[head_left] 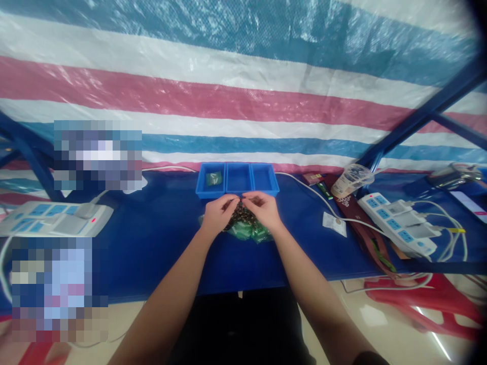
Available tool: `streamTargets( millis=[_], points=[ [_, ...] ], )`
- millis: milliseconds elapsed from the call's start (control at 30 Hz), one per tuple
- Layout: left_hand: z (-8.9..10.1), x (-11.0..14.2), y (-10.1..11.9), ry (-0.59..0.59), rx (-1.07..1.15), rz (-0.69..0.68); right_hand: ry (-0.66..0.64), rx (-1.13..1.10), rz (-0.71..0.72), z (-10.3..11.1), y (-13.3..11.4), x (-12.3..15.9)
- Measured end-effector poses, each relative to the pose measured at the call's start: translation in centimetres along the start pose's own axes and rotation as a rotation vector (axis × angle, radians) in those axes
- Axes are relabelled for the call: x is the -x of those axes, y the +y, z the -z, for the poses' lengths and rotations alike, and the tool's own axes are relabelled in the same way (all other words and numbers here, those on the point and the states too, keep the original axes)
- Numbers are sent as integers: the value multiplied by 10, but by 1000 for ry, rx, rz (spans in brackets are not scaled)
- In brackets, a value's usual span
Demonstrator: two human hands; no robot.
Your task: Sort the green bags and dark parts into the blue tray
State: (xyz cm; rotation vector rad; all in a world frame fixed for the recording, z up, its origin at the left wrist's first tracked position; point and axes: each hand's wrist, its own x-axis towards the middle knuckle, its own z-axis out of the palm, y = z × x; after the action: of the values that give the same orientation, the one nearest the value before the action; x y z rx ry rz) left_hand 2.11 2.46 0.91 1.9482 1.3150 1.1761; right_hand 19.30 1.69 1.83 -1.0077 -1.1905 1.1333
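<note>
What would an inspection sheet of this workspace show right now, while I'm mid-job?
Surface: blue table, things spread across it.
Job's things: small dark pieces with green plastic bags, centre; green packet in the left compartment of the blue tray.
Clutter: plastic cup, white packet, maroon strap, right side.
Grippers: bare left hand and right hand, fingertips close together; anything held is too small to tell.
Cables: white cables at left power strip and right power strip; one crosses the table.
Surroundings: striped sheet behind, red stool below right; parts at left are masked, cannot tell.
</note>
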Motion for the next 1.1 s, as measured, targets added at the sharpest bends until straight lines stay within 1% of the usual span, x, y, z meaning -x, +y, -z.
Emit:
streamTargets(
  millis=[167, 400, 567, 700, 833, 967, 1100],
  points=[
    [-2, 0, -2, 42, -9, 5, 6, 14, -20, 1, 0, -1],
    [-2, -1, 1, 32, 25, 15, -10, -67, -39, -1, 1, -1],
    [-3, 0, -1, 59, 19, 0, -11, -90, -51, 1, 4, -2],
    [-3, 0, -3, 29, 39, 18, -19, -76, -52, 0, 4, -2],
    [-2, 0, -3, 0, 52, 48, -28, -48, -10, -1, 2, -1],
    [-1, 0, -2, 0, 63, 46, -20, -18, 3, -1, 1, 0],
    [-2, -1, -2, 7, 74, 25, -15, -41, -16, 0, 3, -1]
  ],
)
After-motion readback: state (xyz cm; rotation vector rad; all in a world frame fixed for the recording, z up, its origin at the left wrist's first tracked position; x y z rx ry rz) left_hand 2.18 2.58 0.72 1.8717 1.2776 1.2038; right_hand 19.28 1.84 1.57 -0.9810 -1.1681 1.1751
